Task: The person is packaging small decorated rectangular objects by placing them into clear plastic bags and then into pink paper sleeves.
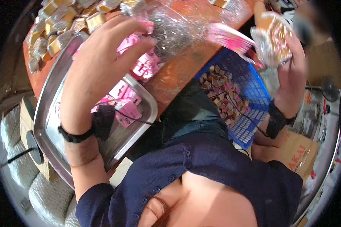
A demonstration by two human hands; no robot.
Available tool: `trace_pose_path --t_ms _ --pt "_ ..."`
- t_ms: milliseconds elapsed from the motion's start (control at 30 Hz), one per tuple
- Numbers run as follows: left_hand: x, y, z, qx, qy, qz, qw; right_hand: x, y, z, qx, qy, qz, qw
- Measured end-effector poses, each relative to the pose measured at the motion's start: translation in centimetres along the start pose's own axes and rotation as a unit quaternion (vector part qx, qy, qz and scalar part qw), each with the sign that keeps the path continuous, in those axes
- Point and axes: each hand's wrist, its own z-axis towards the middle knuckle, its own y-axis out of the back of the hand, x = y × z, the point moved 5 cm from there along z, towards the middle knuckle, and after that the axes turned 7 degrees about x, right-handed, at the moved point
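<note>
My left hand (106, 53) reaches over a metal tray (149, 100), its thumb and fingers apart above a pile of pink printed cards (146, 66). More pink cards (129, 109) lie in the tray below the wrist. On the right, raised above a blue basket, my right hand (293, 56) is closed on a clear plastic-wrapped packet (274, 39) with gold and pink contents. A pink and white card (231, 38), smeared by motion, is beside that packet; whether the hand holds it too I cannot tell.
Several wrapped yellowish packets (58, 28) are heaped at the far left of the orange-brown table (182, 72). Crumpled clear plastic (174, 32) lies beyond the tray. The blue basket (255, 83) holds many small blocks (223, 94). A cardboard box (301, 155) stands at right.
</note>
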Motion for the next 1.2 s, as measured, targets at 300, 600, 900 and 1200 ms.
trace_pose_path --t_ms 300,600,900,1200 --pt "3.0 -1.0 -0.2 0.185 -0.005 -0.001 0.983 -5.7 5.6 -2.0 0.208 -0.029 -0.535 0.819" --pt "3.4 0.6 0.5 -0.024 0.116 -0.147 0.982 -9.9 -9.5 6.9 0.235 0.216 -0.586 0.745" --pt "4.2 0.8 0.2 -0.099 0.119 -0.462 0.873 -10.6 -11.0 7.7 0.201 0.284 -0.555 0.756" --pt "3.9 1.6 0.0 -0.132 0.129 -0.443 0.877 -7.2 -10.6 8.4 0.151 0.242 -0.383 0.878"
